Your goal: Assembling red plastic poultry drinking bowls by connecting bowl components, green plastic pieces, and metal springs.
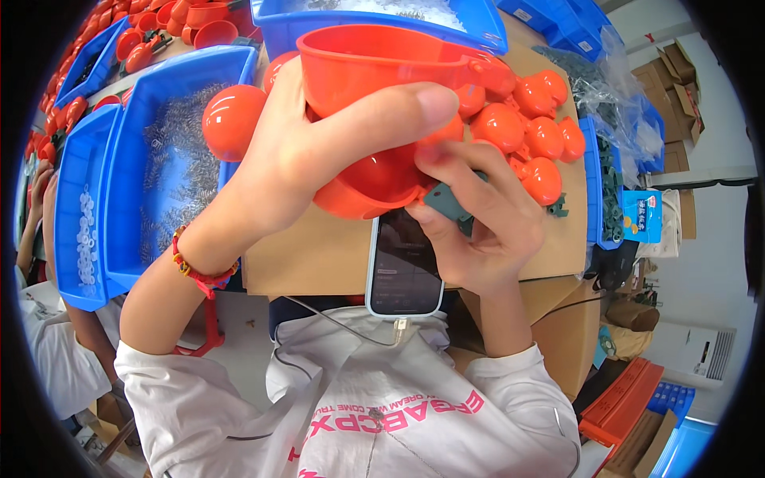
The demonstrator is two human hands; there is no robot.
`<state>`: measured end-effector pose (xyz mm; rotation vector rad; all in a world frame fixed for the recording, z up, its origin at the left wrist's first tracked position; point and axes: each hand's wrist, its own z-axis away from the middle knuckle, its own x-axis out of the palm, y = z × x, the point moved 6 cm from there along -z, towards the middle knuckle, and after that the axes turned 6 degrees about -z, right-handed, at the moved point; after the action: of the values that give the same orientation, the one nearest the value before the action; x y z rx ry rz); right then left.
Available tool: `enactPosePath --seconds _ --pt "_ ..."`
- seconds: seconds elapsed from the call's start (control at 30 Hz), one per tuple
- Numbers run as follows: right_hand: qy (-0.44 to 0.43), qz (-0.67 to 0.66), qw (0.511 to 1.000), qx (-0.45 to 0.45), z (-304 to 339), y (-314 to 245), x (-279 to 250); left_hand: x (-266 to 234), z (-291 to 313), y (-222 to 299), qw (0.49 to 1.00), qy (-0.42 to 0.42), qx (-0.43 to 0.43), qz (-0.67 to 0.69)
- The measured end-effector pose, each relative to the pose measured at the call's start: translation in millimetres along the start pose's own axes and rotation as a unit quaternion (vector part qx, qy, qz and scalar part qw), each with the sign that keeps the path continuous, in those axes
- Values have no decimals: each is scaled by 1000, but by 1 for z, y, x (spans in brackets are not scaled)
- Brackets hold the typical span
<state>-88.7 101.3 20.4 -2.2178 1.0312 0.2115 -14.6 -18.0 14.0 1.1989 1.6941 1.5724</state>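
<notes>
My left hand [299,151] is wrapped round a glossy red plastic shell [374,60], hollow and cup-like, its thumb lying across the front. A lower red cup [351,191] shows under that thumb; whether the two are joined is hidden by the hand. With fingers and thumb closed, my right hand [498,227] pinches a small dark green plastic part [448,202] at the lower cup's right edge. Several round red pieces [498,127] lie just beyond my right hand, and another red ball shape [233,122] sits beside my left wrist.
A phone [406,267] with a cable lies on the cardboard-covered table [303,259]. To the left, blue bins hold metal springs [179,151] and small white pieces [85,239]. Another blue bin [267,28] stands behind. Dark green parts [611,191] fill a bin at right.
</notes>
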Motion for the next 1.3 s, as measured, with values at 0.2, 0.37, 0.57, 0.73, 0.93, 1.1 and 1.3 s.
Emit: enactPosePath --seconds 0.2,0.37,0.57,0.73,0.93,1.1,1.3 --pt "0 20 1000 -19 2 -4 -1 2 2 4 1000 -1 4 -1" --pt "-14 25 1000 2 -2 -5 0 1 2 2 997 -33 -27 -63" --pt "-47 -23 993 103 -4 0 4 2 2 -1 999 30 12 23" --pt "-40 -16 996 78 -2 -3 3 4 2 3 1000 18 10 11" --pt "-24 -12 998 51 0 -3 3 5 2 4 998 -44 -4 -53" --pt "-28 -1 999 25 4 -7 2 8 4 7 997 -61 1 -38" --pt "-40 66 997 -30 1 -14 1 8 7 16 997 -38 32 -52"
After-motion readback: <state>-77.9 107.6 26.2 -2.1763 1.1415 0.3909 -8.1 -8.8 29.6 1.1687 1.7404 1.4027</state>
